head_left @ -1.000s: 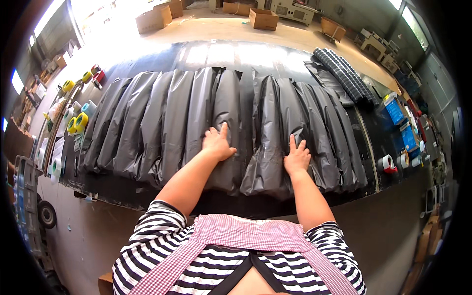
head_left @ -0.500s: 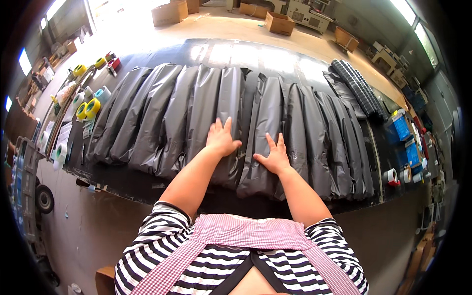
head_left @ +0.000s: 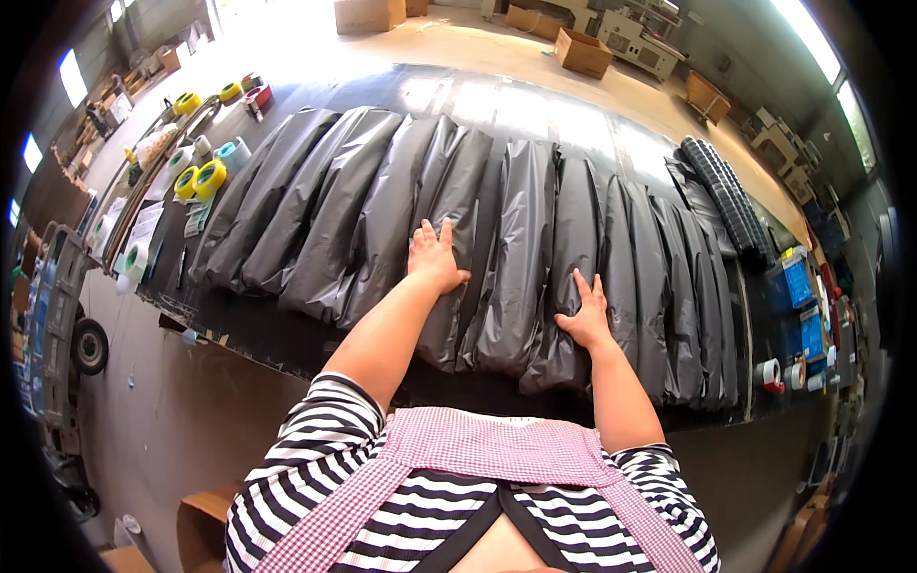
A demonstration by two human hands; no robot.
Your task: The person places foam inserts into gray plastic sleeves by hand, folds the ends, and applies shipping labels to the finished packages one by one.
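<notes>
Lying at left on the dark table (head_left: 258,321), two yellow tape rolls (head_left: 221,172) near a pale blue roll (head_left: 232,154). Lying at right, dark checked rolled material (head_left: 723,191) and blue boxes (head_left: 798,284). Standing on the floor beyond, a cardboard box (head_left: 581,59) near a pale machine (head_left: 638,44). At far left, a grey cart (head_left: 53,325).
</notes>
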